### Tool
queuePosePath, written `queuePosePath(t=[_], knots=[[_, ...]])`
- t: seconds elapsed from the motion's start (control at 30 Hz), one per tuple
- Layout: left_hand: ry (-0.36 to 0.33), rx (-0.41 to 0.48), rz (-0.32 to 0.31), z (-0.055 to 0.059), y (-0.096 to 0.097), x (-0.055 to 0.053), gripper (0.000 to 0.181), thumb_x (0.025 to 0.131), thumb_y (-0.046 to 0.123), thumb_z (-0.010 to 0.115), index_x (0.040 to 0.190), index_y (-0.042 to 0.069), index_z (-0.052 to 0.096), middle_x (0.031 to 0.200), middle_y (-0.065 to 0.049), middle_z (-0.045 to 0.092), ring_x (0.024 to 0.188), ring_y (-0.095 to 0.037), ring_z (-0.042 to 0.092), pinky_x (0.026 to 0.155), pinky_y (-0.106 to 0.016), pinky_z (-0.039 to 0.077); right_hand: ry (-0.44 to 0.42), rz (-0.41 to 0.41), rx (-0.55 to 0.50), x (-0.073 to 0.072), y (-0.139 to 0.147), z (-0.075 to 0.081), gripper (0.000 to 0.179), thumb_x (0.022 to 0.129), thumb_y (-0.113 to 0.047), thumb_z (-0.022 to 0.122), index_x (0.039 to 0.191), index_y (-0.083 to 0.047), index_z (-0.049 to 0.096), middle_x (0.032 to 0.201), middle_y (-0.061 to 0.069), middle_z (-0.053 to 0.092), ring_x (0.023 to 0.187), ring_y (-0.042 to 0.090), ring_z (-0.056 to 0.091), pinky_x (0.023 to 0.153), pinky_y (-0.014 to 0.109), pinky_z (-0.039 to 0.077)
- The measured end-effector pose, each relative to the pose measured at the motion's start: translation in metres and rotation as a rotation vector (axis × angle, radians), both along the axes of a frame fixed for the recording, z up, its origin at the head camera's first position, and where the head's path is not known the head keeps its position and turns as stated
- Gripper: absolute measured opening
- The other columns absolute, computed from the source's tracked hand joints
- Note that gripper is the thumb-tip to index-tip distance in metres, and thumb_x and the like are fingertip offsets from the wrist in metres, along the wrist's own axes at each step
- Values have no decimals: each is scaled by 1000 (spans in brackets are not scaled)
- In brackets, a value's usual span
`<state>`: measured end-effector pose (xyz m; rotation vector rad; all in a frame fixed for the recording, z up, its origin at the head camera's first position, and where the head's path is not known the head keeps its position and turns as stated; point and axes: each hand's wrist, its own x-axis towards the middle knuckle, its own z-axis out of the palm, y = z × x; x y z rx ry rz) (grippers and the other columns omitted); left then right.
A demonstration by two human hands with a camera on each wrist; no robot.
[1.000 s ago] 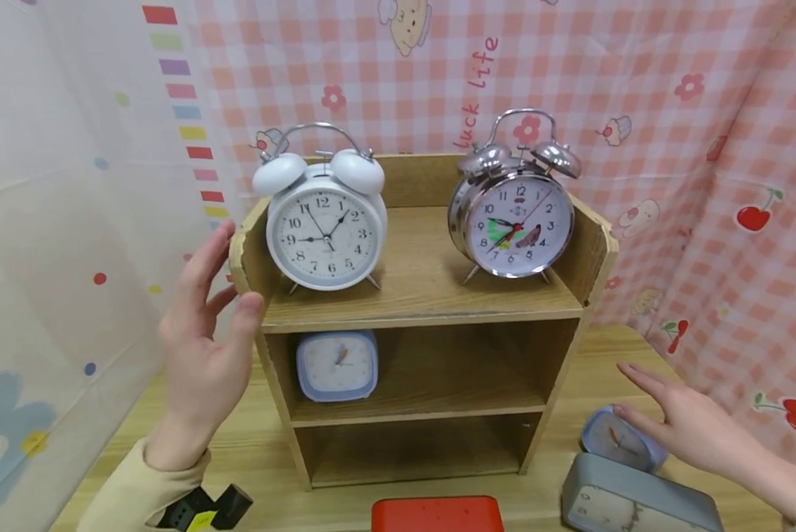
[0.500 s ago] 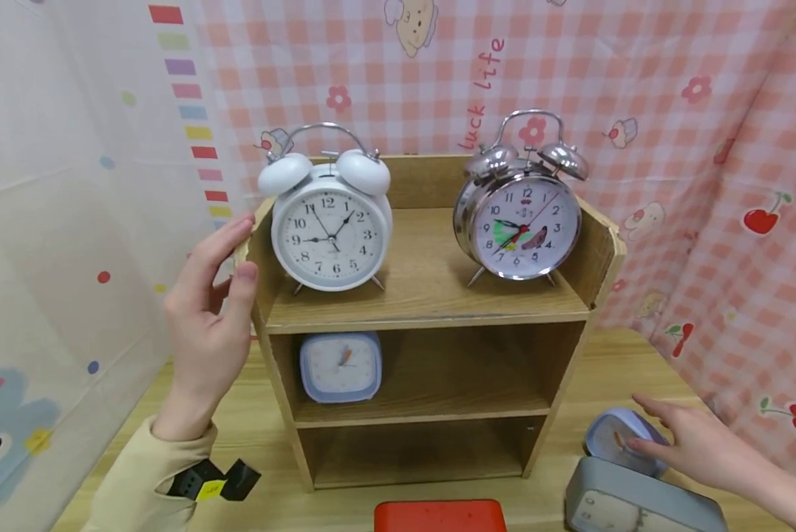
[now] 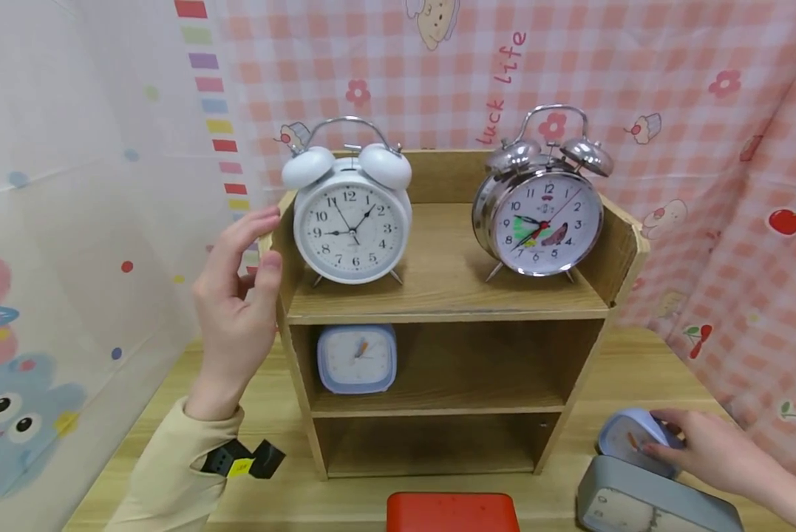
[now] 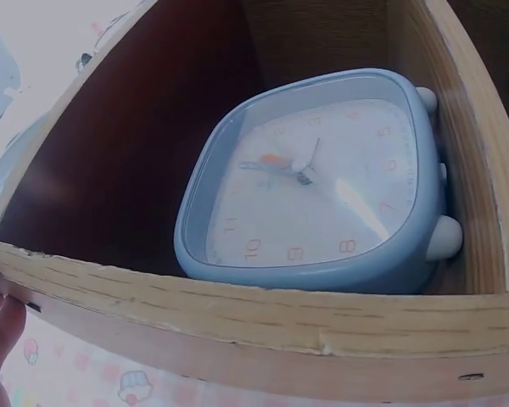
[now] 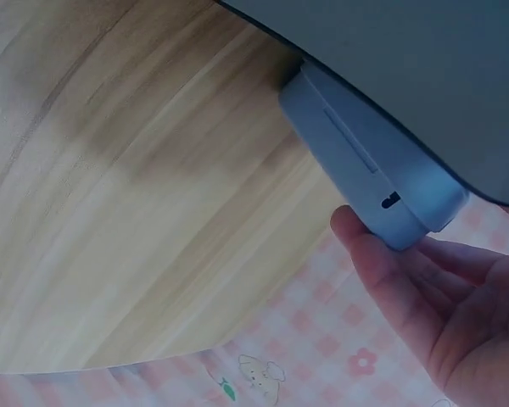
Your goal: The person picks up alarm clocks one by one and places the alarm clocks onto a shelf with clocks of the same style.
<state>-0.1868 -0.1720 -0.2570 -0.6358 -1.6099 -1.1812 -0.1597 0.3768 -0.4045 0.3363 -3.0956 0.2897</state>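
Note:
My left hand (image 3: 238, 310) touches the upper left side panel of a small wooden shelf (image 3: 447, 316), its fingers nearly straight. Beyond the panel's edge, a bit of its fingers (image 4: 0, 335) shows in the left wrist view. At the right of the table, my right hand (image 3: 717, 451) pinches a small blue alarm clock (image 3: 637, 440), thumb on the face side, fingers behind. In the right wrist view its casing (image 5: 365, 161) shows beside the grey clock. Another blue alarm clock (image 3: 357, 359) stands at the left of the shelf's middle level, its face (image 4: 322, 186) close in the left wrist view.
On the shelf's top level stand a white twin-bell alarm clock (image 3: 352, 229) and a silver twin-bell one (image 3: 544, 222). A grey long clock (image 3: 660, 495) lies in front of the held clock. A red box-like thing (image 3: 452, 511) sits at the front. Patterned cloth (image 3: 437, 81) hangs behind.
My right hand has come down onto the small blue clock and taken hold of it. My left hand has moved in against the shelf's side panel. The head view has shifted slightly.

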Motion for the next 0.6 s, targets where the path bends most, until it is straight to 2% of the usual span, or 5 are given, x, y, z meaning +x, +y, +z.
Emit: queuePosePath(t=[0.1,0.23,0.43,0.53,0.6], knots=[[6,13,4,-1,1,-1,47,107,40,61,129,-2,68,138,-15,70,126,-3,64,59,-7,43,32,4,2,-1,0,-2,55,88,-31,84,122,10,70,97,11,81,82,21,76,63,29,54],[13,35,14,-3,1,-2,52,106,45,61,127,-3,68,137,-12,71,125,-2,64,58,-7,42,45,2,-4,-3,-2,-3,56,88,-29,85,123,12,69,98,17,80,84,25,77,62,29,54],[24,48,16,-4,4,-6,59,105,53,59,128,-1,69,136,-12,72,121,-5,66,56,-8,36,50,22,-3,1,-4,-1,54,88,-25,84,123,14,69,95,15,80,77,13,72,59,25,49],[38,50,16,-4,5,-8,66,104,58,56,128,-2,69,136,-16,71,124,-5,66,64,-10,38,53,25,-6,3,-4,0,53,89,-24,84,122,14,69,93,13,80,75,7,70,59,24,49],[43,49,20,-4,6,-9,67,104,60,55,128,-2,69,136,-18,71,113,-1,67,63,-11,36,48,30,-8,4,-3,1,54,89,-24,84,123,15,68,93,14,80,75,6,69,59,25,49]])
